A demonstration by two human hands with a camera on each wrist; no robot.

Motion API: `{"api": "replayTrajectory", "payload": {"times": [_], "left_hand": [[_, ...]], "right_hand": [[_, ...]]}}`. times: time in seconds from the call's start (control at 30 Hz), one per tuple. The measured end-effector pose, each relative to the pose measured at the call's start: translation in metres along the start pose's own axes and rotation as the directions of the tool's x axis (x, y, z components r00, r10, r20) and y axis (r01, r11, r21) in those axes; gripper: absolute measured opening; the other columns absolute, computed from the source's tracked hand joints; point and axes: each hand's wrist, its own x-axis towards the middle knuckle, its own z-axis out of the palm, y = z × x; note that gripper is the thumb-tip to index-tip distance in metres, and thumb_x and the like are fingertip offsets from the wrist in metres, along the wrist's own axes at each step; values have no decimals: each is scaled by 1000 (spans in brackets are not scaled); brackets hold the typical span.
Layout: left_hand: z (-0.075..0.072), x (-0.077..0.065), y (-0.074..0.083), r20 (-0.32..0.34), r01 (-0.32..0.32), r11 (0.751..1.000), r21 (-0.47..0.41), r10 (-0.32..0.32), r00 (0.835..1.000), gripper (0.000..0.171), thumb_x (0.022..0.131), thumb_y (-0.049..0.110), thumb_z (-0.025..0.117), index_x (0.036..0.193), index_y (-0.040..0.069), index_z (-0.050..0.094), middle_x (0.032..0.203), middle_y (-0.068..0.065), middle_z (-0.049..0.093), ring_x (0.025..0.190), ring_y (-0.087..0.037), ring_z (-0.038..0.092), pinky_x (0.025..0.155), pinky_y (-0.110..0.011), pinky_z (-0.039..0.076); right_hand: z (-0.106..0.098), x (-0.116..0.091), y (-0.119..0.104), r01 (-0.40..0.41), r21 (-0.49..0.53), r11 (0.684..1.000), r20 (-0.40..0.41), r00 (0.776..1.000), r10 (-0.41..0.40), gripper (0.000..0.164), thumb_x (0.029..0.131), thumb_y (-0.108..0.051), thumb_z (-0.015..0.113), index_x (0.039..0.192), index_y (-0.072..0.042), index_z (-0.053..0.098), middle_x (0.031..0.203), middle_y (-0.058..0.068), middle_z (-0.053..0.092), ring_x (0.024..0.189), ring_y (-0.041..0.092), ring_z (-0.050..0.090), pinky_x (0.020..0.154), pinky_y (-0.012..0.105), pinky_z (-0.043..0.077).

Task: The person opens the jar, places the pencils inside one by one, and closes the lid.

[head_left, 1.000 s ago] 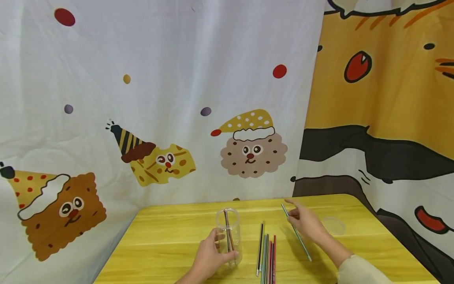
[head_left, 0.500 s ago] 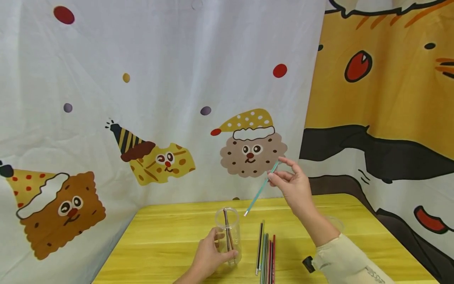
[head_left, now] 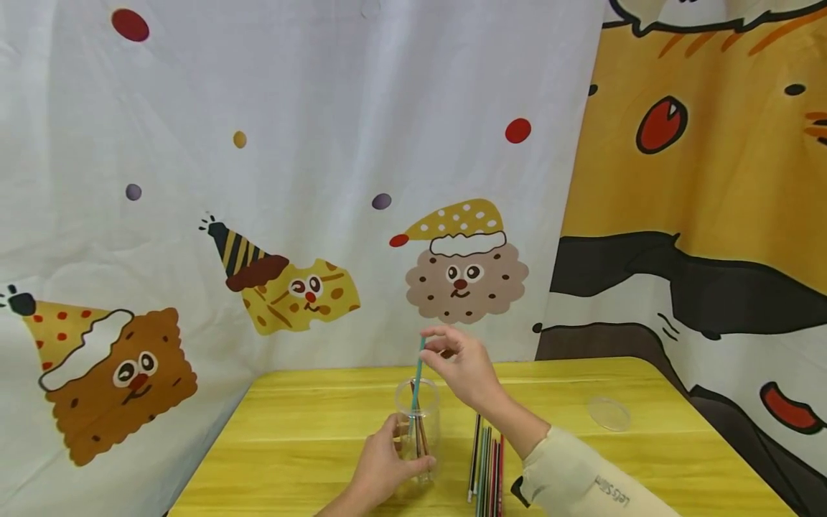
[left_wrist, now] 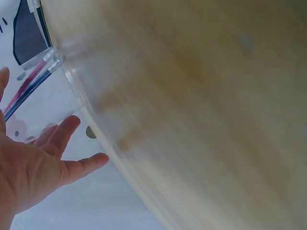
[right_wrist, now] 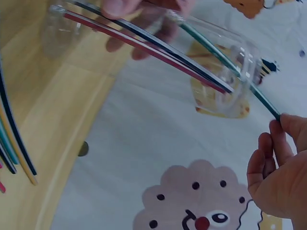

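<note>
My left hand point(head_left: 377, 463) grips a clear plastic jar point(head_left: 436, 431) low on its side, and the jar stands upright on the table. Inside it lean a red pencil point(right_wrist: 144, 47) and a dark pencil point(right_wrist: 160, 44). Between thumb and fingertips, my right hand point(head_left: 465, 366) pinches the upper end of a teal pencil point(head_left: 418, 370) above the jar. The teal pencil's lower part reaches through the mouth into the jar, as the right wrist view also shows. In the left wrist view, pencil ends point(left_wrist: 45, 72) show through the jar's bottom.
Several loose pencils point(head_left: 489, 467) lie in a bunch on the yellow wood-grain table point(head_left: 291, 431), right of the jar and partly under the right forearm. A clear round lid point(head_left: 609, 414) lies farther right. A printed curtain point(head_left: 310, 143) hangs behind the table.
My right hand has lifted the teal pencil off the right side of the table, turned it and carried it left, its lower end now inside the jar. The left hand has stayed on the jar.
</note>
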Motion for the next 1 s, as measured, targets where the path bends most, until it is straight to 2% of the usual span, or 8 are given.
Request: {"api": "replayTrajectory", "payload": {"times": [0.17,0.3,0.47,0.57,0.67,0.8,0.9,1.0], "left_hand": [[0,0,0,9,-15,1000,2,15,1000,77,84,35,95,141,3,54,139,-29,66,121,-51,69,96,-64,61],[0,-1,0,10,-23,1000,4,23,1000,78,84,35,94,141,2,53,140,-31,65,121,-52,68,96,-64,61],[-1,0,-1,19,-23,1000,2,23,1000,79,85,35,93,143,2,52,141,-32,64,121,-51,69,96,-61,62],[-1,1,-3,18,-16,1000,1,16,1000,80,85,36,93,145,2,52,141,-30,65,123,-49,68,96,-60,62],[0,2,-4,10,-17,1000,7,17,1000,81,85,37,94,145,2,52,141,-27,66,125,-47,68,97,-59,63],[0,2,-5,9,-29,1000,10,29,1000,81,85,36,94,145,1,52,141,-26,67,126,-47,67,97,-60,62],[1,2,-5,12,-26,1000,8,26,1000,81,85,36,93,145,1,52,140,-26,67,126,-46,67,97,-60,62],[1,3,-4,11,-11,1000,10,11,1000,81,84,36,94,145,1,52,140,-27,67,124,-47,68,96,-60,62]], "right_hand": [[10,-8,6,34,-104,994,126,992,-21,21,101,-18,77,120,-26,77,109,0,82,102,21,75,76,25,60],[14,-13,9,67,-170,983,246,969,-24,16,103,-17,73,117,-24,79,111,-1,79,103,20,73,75,26,58],[16,-16,11,181,-261,948,339,937,-85,17,105,-12,68,111,-20,83,101,-8,80,106,16,66,88,35,58],[17,-17,11,225,-310,924,362,926,-104,22,106,-11,65,112,-20,84,98,-12,79,109,16,62,100,47,54],[18,-18,10,236,-360,903,379,921,-89,25,106,-11,63,118,-20,83,97,-14,78,114,18,61,106,55,48],[19,-18,10,239,-394,887,400,914,-68,27,108,-13,62,128,-16,79,94,-12,79,119,21,60,107,56,48],[18,-18,10,194,-367,910,393,919,-38,32,109,-12,58,136,-15,75,94,-11,78,118,21,60,97,43,52],[13,-17,11,107,-299,948,332,943,-1,35,110,-13,55,141,-17,71,97,-9,78,115,20,62,85,35,53]]}}
